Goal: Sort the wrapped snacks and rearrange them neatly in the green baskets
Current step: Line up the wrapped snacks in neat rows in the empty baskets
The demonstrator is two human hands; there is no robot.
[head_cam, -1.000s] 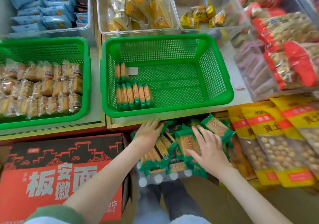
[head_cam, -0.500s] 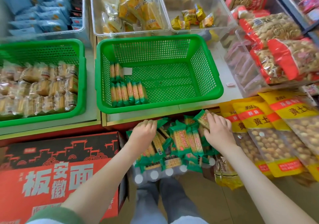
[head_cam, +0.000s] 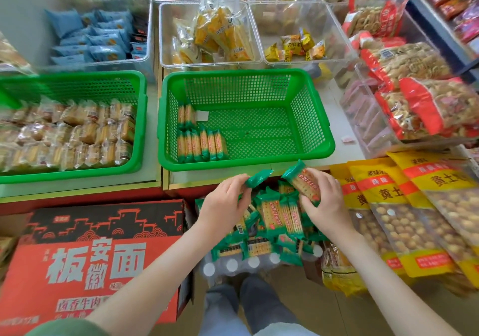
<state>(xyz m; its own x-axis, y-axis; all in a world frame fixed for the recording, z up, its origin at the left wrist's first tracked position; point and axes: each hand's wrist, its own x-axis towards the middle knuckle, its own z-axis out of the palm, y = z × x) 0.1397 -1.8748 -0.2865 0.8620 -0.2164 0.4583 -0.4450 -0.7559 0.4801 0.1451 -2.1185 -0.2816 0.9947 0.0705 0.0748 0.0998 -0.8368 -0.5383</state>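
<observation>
A loose pile of green-wrapped cracker packs (head_cam: 274,221) lies below the shelf edge. My left hand (head_cam: 225,206) grips one green pack (head_cam: 259,177) lifted off the pile. My right hand (head_cam: 324,201) holds another cracker pack (head_cam: 302,182), raised and tilted. Just above them stands the middle green basket (head_cam: 318,118), with several cracker packs (head_cam: 201,141) lined upright at its left wall and bare mesh to the right. The left green basket (head_cam: 140,118) is filled with rows of clear-wrapped cakes (head_cam: 70,133).
A red noodle carton (head_cam: 96,263) sits at the lower left. Yellow bags of biscuits (head_cam: 414,221) lie at the right. Clear bins with blue packs (head_cam: 98,42) and yellow snacks (head_cam: 220,37) stand behind the baskets. Red-trimmed bags (head_cam: 425,102) stack at the far right.
Both hands have lifted from the pile toward the basket's front edge, each now holding a green cracker pack. The camera view has tilted up.
</observation>
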